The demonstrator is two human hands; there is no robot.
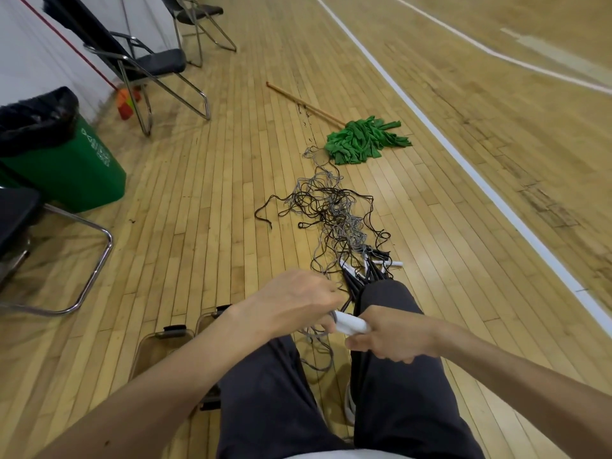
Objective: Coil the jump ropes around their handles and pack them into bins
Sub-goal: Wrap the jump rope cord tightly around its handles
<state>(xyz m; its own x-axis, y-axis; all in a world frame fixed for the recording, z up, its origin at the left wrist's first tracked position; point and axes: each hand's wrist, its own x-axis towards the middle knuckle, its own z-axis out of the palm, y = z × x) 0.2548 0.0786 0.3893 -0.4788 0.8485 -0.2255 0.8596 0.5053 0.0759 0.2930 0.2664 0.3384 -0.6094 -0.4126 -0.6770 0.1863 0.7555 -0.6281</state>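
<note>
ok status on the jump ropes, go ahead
Right hand grips white handle, left hand pinches grey rope at its end. Rope pile tangled on floor ahead. Clear bin beside left leg.

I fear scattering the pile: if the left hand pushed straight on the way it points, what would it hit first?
Likely the black handles bunched by the right knee, just beyond the white handle the left hand holds; depth is hard to judge.
</note>
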